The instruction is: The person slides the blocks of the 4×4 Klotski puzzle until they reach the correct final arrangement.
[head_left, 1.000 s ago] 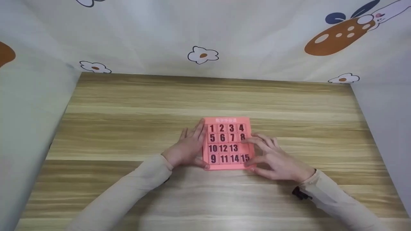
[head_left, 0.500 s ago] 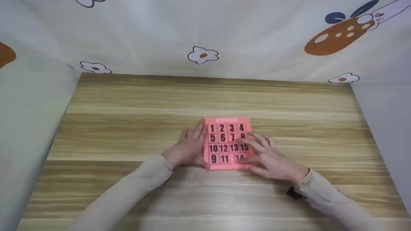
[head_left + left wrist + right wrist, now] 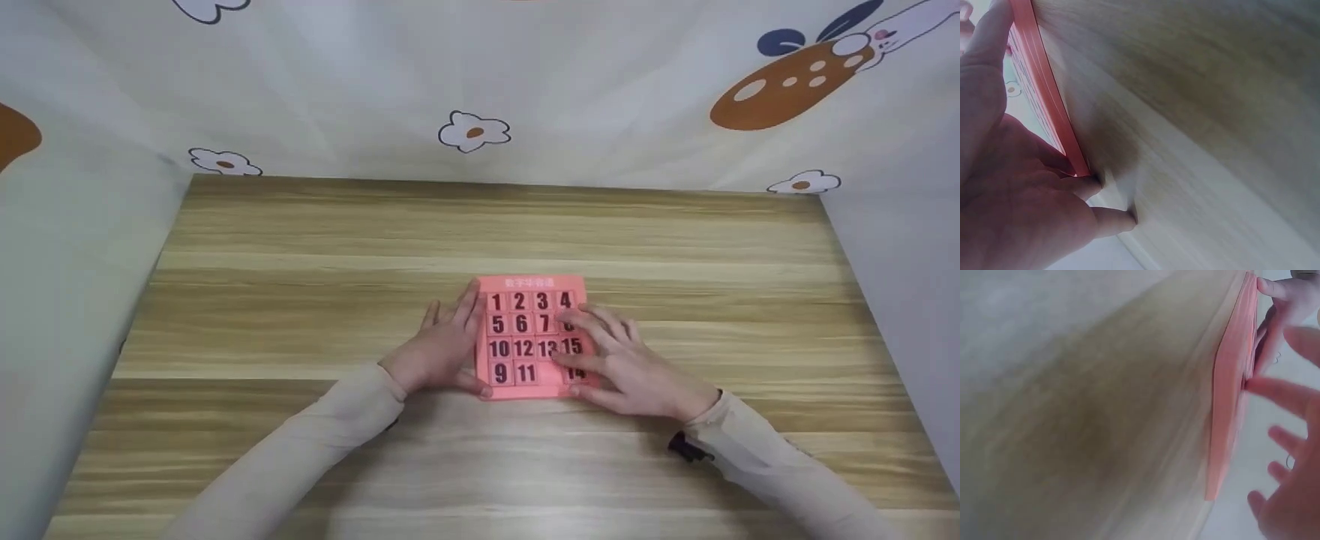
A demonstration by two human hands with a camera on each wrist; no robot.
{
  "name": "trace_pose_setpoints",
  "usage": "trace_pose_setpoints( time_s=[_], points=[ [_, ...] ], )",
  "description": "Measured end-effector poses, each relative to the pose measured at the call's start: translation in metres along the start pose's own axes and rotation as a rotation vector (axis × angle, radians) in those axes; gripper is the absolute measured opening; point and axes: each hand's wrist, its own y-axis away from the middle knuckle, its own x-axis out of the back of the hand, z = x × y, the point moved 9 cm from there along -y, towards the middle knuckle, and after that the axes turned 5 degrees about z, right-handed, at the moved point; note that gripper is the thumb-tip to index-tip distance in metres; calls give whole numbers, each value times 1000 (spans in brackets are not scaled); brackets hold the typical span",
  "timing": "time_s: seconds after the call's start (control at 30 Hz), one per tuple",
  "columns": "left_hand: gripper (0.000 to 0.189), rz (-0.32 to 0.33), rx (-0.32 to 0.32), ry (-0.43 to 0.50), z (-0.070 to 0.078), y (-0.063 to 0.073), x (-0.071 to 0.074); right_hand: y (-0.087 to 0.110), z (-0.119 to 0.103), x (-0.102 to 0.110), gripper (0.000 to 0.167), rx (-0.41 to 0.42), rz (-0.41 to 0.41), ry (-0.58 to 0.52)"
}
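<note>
A pink number sliding puzzle (image 3: 525, 392) lies flat on the table, its numbered tiles in four-across rows partly under my right fingers. My left hand (image 3: 439, 352) rests along its left side, thumb at the lower left corner and fingers reaching to the upper left. In the left wrist view that hand lies against the pink side wall (image 3: 1050, 95). My right hand (image 3: 637, 375) spreads over the puzzle's right side, a fingertip by the 13 tile (image 3: 546, 348). Fingers partly cover the 8 and the 14 tile (image 3: 576, 373). Between 11 and 14 is a vacant slot.
The wood-grain table (image 3: 375, 232) extends around the puzzle. Behind it hangs a pale cloth (image 3: 360, 82) printed with flowers and a carrot-like shape, and pale side walls (image 3: 75, 285) stand at left and right. A small black object (image 3: 688, 448) sits at the right cuff.
The 15 tile has gone up from the bottom right corner into the row above. The 14 tile has slid right into that corner. My right hand shifted slightly left; my left hand stayed put.
</note>
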Motion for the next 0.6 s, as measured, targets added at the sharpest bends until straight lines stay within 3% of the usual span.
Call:
trace_pose_setpoints(
  time_s=[0.13,0.27,0.4,0.6],
  points=[
    [134,0,2,9,0,0,0,-2,-7,2,22,40,5,-80],
    [133,2,1,11,1,0,0,-7,-3,3,34,-5,20,-27],
    [133,-2,6,13,0,0,0,-8,4,-3,49,-61,-15,47],
    [135,-12,17,12,0,-1,-1,-8,-3,1,39,-3,-10,22]
  ],
)
